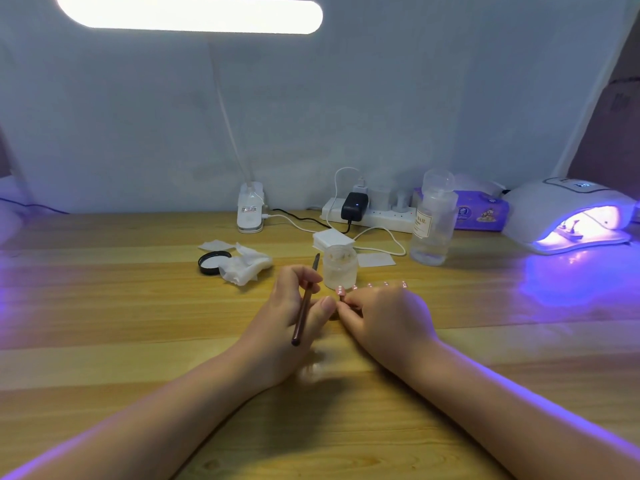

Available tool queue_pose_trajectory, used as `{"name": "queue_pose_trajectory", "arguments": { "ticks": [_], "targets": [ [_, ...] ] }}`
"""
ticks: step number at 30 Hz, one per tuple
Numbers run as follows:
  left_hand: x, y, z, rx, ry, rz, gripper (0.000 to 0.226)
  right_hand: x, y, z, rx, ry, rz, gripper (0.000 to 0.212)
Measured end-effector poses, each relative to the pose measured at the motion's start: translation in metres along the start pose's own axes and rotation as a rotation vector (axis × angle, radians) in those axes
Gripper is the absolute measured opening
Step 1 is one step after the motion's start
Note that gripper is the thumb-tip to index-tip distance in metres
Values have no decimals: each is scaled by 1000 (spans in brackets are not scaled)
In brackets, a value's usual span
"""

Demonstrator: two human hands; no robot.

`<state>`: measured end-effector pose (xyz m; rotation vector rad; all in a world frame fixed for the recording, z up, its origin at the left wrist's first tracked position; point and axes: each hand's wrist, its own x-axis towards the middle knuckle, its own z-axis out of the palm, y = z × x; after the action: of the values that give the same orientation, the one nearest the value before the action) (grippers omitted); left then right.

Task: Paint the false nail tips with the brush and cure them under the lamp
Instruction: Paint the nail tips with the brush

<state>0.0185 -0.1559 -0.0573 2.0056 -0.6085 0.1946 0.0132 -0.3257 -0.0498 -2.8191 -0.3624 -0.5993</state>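
Observation:
My left hand (294, 306) grips a brown-handled brush (304, 308), its dark tip pointing up and away toward a small clear jar (340, 268). My right hand (384, 315) lies beside it and pinches a pink false nail tip (340, 291) with white dots. A row of several more pink tips (386, 284) shows just beyond my right knuckles, partly hidden. The white curing lamp (568, 216) stands at the far right, glowing violet, with a small item on a stand inside it.
A black jar lid (212, 262) and crumpled white wipes (246, 265) lie left of the jar. Behind are a stack of pads (333, 239), a power strip (370, 213) with cables, a clear pump bottle (433, 220), a tissue box (481, 211) and a desk lamp base (250, 211).

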Motion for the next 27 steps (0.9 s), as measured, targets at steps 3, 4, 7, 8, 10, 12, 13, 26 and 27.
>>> {"name": "queue_pose_trajectory", "arguments": {
  "ticks": [3, 4, 7, 8, 10, 12, 13, 26, 27],
  "targets": [
    [0, -1, 0, -31, 33, -9, 34, 0, 0, 0, 1, 14, -1, 37],
    [0, -1, 1, -29, 52, -7, 32, 0, 0, 0, -3, 20, -6, 37],
    [-1, -1, -1, -17, 117, 42, 27, -2, 0, 1, 5, 35, -23, 35],
    [-2, -2, -2, -18, 144, 66, 27, -2, 0, 1, 31, 55, -26, 33],
    [-3, -1, -5, -22, 212, 126, 24, -4, 0, 0, 119, 133, -31, 25],
    [-4, 2, -8, -53, 273, 175, 17, -6, 1, -3, 229, 203, -26, 14],
    [-5, 4, -8, -70, 297, 191, 15, -7, 2, -4, 288, 217, -18, 8],
    [-16, 17, -3, -183, 306, 208, 14, -2, 10, -17, 908, 240, 168, 6],
    [-17, 17, -3, -187, 299, 210, 14, -1, 10, -16, 922, 242, 167, 7]
  ]
}}
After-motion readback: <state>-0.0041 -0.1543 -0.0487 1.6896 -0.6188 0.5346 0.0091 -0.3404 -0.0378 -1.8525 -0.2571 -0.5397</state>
